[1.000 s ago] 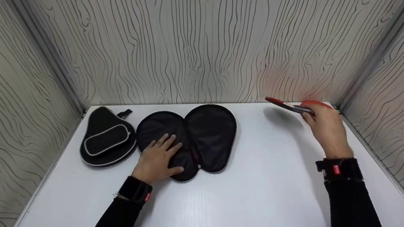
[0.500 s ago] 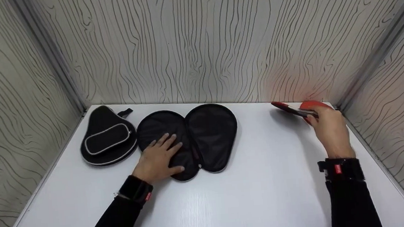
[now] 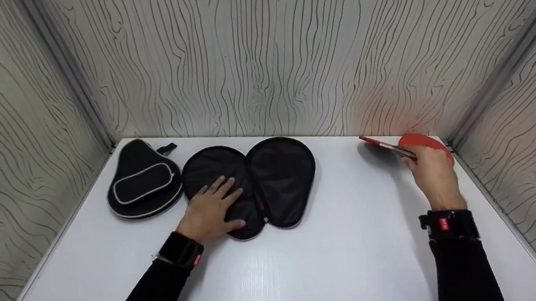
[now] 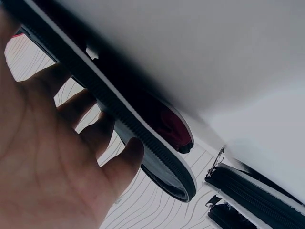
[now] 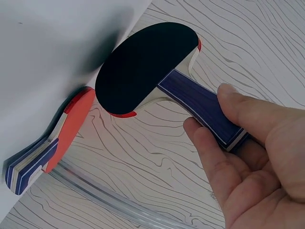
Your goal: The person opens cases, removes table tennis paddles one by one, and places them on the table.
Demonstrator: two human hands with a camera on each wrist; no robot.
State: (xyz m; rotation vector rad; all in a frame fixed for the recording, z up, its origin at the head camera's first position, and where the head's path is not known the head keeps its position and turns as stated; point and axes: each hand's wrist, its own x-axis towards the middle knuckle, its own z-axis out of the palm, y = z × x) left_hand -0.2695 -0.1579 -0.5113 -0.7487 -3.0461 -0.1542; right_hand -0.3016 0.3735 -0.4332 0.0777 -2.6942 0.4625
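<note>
Right hand [image 3: 435, 174]: thumb and fingers are clamping the blue handle [image 5: 198, 107] of a table-tennis paddle [image 5: 147, 67] near its end. In the right wrist view I am seeing the paddle's black face; in the head view it is appearing almost edge-on, slanting over the back right of the white table [image 3: 327, 271]. A second paddle [image 3: 417, 140], red face showing, is lying just beyond this hand, near the patterned back wall [image 3: 259, 54].

Left hand [image 3: 208, 211]: I am noting fingers spread apart, touching the left half of an unzipped black case [image 3: 283, 180], which is lying unfolded in two halves. Just left of it, I am logging a pocketed case [image 3: 142, 181] with pale trim.
</note>
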